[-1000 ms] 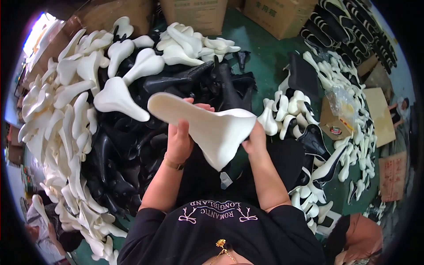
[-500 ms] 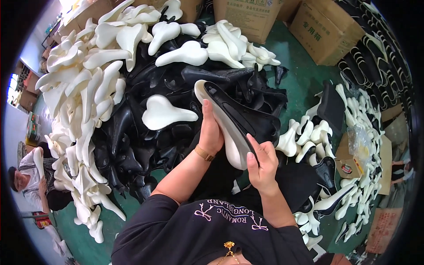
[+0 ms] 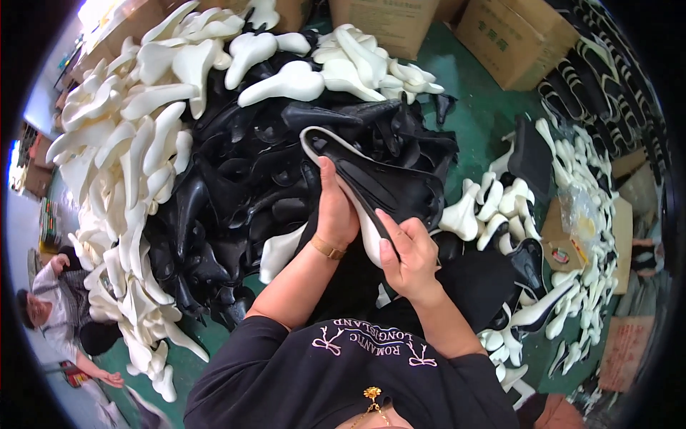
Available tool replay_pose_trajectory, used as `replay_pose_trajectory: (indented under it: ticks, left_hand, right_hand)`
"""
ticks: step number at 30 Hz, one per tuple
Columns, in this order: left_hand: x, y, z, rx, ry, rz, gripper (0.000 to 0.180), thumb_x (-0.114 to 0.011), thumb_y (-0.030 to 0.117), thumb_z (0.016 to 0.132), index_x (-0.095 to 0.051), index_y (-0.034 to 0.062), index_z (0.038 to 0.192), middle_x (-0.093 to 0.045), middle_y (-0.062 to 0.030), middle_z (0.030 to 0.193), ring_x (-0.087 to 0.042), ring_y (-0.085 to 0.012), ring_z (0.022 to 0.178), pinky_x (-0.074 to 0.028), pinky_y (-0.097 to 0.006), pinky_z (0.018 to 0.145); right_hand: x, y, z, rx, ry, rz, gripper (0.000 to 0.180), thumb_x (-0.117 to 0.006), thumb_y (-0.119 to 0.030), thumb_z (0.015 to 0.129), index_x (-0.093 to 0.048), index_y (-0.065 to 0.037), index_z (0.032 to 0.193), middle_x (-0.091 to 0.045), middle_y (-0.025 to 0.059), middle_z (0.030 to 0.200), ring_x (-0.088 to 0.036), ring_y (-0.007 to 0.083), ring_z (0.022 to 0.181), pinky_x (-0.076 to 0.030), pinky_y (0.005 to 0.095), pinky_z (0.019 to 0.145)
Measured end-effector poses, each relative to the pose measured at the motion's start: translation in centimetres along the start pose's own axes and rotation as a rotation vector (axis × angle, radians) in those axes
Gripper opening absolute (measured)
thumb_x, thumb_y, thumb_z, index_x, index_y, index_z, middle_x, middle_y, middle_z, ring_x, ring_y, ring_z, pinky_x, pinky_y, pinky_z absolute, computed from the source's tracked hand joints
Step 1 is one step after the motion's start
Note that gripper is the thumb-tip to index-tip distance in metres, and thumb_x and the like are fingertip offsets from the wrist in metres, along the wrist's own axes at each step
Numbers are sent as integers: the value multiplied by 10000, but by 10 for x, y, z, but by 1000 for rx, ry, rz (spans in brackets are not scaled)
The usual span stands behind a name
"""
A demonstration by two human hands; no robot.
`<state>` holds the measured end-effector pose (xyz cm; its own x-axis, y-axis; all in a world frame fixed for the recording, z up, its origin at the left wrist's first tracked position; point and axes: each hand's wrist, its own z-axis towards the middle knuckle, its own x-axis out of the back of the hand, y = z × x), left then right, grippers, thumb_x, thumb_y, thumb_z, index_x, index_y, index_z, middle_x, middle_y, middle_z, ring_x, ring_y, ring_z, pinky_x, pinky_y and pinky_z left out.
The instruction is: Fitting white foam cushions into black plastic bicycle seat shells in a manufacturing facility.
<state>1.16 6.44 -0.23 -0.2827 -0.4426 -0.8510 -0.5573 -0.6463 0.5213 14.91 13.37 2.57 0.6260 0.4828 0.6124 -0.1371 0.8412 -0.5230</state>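
A white foam bicycle saddle pad [image 3: 371,239] and a black saddle base [image 3: 386,187] are held together in front of me, tilted, the pad's white rim showing around the base's narrow end. My left hand [image 3: 336,211] is closed around the left side of both, thumb up along the edge. My right hand [image 3: 411,256] pinches the black base's edge near the wide end, its fingers bent. Beneath them lies a heap of black saddle bases [image 3: 243,143]. Another white pad [image 3: 282,252] rests beside my left forearm, partly hidden.
White pads [image 3: 143,143] are piled along the left and far side. Smaller pads and padded saddles [image 3: 564,300] lie to the right. Cardboard boxes [image 3: 518,43] stand at the back. A co-worker [image 3: 61,307] sits at the left, one hand extended.
The black base now lies closer over the pad, covering the grey strip seen before. A white pad left of my hands has shifted nearer my forearm. The co-worker's hand has reached outward.
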Motion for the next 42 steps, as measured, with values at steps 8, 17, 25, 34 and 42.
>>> replay_pose_trajectory:
  ticks: [8, 17, 25, 34, 42]
  left_hand:
    - [4, -9, -8, 210, 12, -63, 428, -560, 269, 952, -371, 121, 1305, -546, -96, 1178, -583, -232, 1039, -510, -386, 890]
    - [11, -8, -7, 226, 85, -38, 364, -549, 76, 893, -473, 76, 1249, -596, -108, 1134, -612, -248, 1006, -523, -378, 880]
    - [11, 8, 0, 205, 86, 32, 380, -512, 200, 930, -520, -42, 1223, -604, -184, 1189, -603, -297, 1062, -472, -415, 965]
    - [-1, -12, -1, 66, 98, 250, 340, -550, 203, 925, -559, -12, 1188, -621, -131, 1154, -597, -245, 1041, -465, -366, 953]
    - [-23, 31, 4, -387, -138, 697, 357, -462, 252, 1002, -438, -4, 1251, -570, -200, 1185, -619, -301, 1029, -511, -395, 891]
  right_hand:
    - [-14, 2, 2, 48, 37, -116, 345, -642, -195, 797, -649, -55, 1112, -466, 42, 739, -531, 218, 665, -464, 334, 558]
    - [-9, 10, -2, 82, -17, -51, 366, -650, -277, 801, -660, -69, 1102, -485, 42, 762, -513, 226, 689, -443, 352, 606]
    - [24, 61, -9, -668, 223, 857, 691, -733, -102, 796, -382, -65, 1390, -563, 98, 1157, -537, 203, 1047, -439, 339, 926]
    - [-1, 57, -24, -786, 140, 1319, 393, -673, -38, 831, -540, 27, 1195, -623, 80, 1150, -594, 168, 1034, -457, 329, 934]
    - [32, 63, -49, -813, 194, 1227, 399, -689, -16, 784, -572, 22, 1164, -650, 71, 1089, -611, 158, 984, -466, 316, 904]
